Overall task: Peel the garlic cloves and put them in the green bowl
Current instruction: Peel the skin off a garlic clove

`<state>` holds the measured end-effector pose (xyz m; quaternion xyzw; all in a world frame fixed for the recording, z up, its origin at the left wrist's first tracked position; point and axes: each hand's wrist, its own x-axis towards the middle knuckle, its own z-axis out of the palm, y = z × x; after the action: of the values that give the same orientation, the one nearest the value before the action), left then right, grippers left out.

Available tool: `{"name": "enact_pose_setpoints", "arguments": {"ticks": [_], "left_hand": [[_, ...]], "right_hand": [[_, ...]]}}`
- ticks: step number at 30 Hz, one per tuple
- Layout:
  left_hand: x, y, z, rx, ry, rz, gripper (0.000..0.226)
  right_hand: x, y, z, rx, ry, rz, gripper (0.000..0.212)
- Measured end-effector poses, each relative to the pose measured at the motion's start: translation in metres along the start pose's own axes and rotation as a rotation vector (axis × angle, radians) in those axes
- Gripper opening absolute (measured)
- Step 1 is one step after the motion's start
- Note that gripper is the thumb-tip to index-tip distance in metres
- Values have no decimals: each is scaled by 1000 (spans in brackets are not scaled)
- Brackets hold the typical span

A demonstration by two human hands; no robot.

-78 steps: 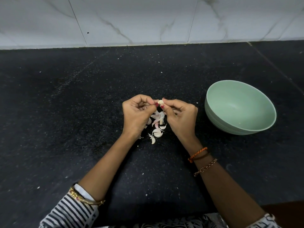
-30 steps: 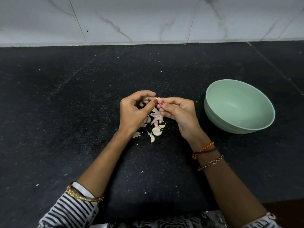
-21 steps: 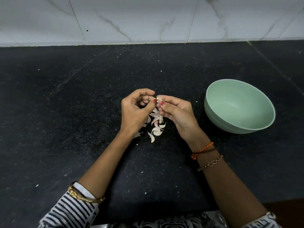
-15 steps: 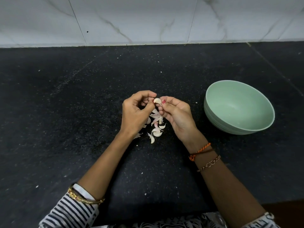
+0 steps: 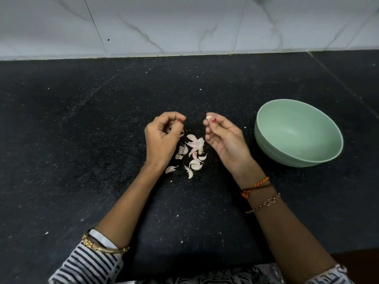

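Pinching a garlic clove point(image 5: 209, 117) above the dark tabletop point(image 5: 82, 140), hands apart.

Lying nearest, between the wrists, garlic skins and cloves point(image 5: 192, 154) scattered on the tabletop. Hovering above them, left hand point(image 5: 162, 138) with fingers curled, whether holding anything cannot be told; right hand point(image 5: 223, 136) gripping the pale clove between thumb and fingers at the tips. Sitting off to the right, well apart from the clove, green bowl point(image 5: 266, 138), tilted.

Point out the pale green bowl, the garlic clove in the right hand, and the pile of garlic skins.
Pale green round bowl point(image 5: 266, 128): head view, left inner wall.
Small whitish garlic clove point(image 5: 209, 117): head view, exposed tip.
Pinkish-white pile of garlic skins point(image 5: 194, 163): head view, large lower piece.
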<state>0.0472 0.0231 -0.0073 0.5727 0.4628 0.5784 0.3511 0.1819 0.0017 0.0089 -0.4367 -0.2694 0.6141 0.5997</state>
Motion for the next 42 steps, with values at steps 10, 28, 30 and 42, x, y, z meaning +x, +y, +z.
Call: {"name": "enact_pose_setpoints", "arguments": {"ticks": [10,28,30,42], "left_hand": [[-4,5,4,-56,-157,-61,18],[-6,8,7,-285,-140,-234,16],[-7,8,8,-289,-136,-223,18],[-14,9,16,-241,-128,-35,26]], "right_hand": [[-3,7,5,-44,-22,4,16],[-3,7,2,-52,-80,69,11],[-3,8,3,-70,-65,62,11],[-4,12,16,195,81,5,16]]}}
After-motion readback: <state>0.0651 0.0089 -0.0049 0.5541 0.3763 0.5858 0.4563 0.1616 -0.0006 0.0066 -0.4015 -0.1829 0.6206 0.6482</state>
